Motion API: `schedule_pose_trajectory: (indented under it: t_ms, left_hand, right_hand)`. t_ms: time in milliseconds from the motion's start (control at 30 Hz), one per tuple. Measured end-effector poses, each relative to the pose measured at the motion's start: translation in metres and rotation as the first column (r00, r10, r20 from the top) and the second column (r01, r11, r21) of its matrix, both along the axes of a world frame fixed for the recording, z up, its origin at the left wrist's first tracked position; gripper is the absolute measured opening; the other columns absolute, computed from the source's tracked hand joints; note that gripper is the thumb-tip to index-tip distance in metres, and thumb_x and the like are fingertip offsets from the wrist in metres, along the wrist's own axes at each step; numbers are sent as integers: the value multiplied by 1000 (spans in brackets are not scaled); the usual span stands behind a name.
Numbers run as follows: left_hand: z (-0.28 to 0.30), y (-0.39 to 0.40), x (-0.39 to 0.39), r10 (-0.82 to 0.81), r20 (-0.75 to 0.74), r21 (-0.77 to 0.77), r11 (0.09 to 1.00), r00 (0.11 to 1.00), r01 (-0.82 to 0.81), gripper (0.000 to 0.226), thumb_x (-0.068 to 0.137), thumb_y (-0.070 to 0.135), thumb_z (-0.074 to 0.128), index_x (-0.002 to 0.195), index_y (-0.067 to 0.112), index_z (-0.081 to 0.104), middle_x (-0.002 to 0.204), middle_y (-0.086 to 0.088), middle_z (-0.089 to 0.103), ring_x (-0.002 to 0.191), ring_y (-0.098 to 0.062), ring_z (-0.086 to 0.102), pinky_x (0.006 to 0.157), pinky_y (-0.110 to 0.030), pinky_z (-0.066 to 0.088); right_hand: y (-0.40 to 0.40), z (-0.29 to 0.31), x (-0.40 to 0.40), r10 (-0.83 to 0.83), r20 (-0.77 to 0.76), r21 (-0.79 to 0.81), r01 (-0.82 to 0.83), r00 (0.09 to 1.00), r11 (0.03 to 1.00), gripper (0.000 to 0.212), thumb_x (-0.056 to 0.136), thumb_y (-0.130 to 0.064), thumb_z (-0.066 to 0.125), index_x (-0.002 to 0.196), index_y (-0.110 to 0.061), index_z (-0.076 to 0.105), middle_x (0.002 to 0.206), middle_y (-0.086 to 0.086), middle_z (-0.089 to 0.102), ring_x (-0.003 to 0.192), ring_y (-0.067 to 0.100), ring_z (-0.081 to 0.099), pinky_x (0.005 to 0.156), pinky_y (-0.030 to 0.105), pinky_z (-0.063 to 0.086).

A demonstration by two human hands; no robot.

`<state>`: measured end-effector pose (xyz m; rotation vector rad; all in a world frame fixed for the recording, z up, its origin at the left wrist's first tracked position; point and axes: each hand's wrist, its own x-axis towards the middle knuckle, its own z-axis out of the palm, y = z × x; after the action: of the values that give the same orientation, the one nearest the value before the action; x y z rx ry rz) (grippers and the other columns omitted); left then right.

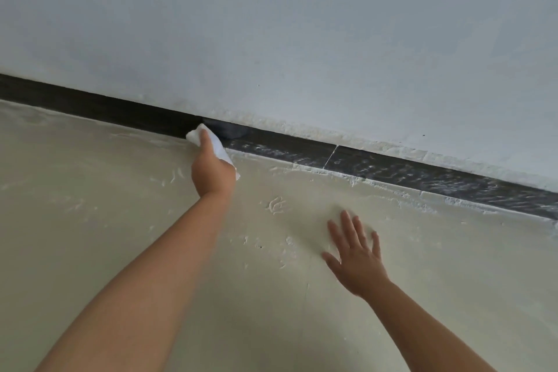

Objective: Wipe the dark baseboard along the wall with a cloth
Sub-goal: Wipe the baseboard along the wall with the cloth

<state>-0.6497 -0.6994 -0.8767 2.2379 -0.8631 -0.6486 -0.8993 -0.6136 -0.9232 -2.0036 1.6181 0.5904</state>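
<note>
Floor-level view of a wall junction. The left hand point(213, 170) grips a white cloth point(208, 142), fingers curled round it, pressing it against the dark baseboard point(392, 170) where the strip meets the floor point(120, 190). Left of the cloth the baseboard looks clean and uniformly dark; right of it, pale streaks and a thin white joint line point(329, 156) mark the surface. The right hand point(357, 260) rests flat on the floor, fingers straight and spread. Above runs a pale wall point(271, 24). No readable writing or labels appear.
</note>
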Motion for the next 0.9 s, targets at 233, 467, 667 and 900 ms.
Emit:
schedule_pose_trajectory:
  t_ms: [233,467,667,900]
  left_hand:
    - [-6,-19,-18,94,-75,33,995,993,-92,67,88,-1,41,145,18,12,122,-24,51,110,-33,51,87,-31,38]
    - [-8,-12,-86,-41,-238,0,999,970,42,70,86,0,47,145,15,13,130,-18,49,117,-29,49,81,-16,32]
    - [-3,8,-125,-347,-145,-42,938,926,345,64,88,3,44,144,17,17,107,-25,59,97,-35,56,65,-17,29]
    - [6,8,-94,-229,-28,30,973,973,230,67,89,2,41,145,20,9,121,-21,53,105,-34,53,82,-32,39]
  right_hand:
    - [-4,-10,-5,10,40,46,-12,999,999,72,93,-56,19,127,-15,-30,127,-7,-47,119,16,-42,107,45,-20]
    - [-6,-9,-8,3,83,49,-7,997,999,71,94,-53,21,130,-16,-28,127,-9,-47,119,14,-41,108,45,-19]
    - [-6,-5,-14,17,161,11,-19,987,1000,59,96,-48,24,144,-34,-8,140,-11,-36,121,9,-37,108,40,-19]
    - [11,0,-50,-76,82,-127,86,994,988,58,93,-56,12,144,-34,-7,130,-6,-44,123,14,-39,110,36,-17]
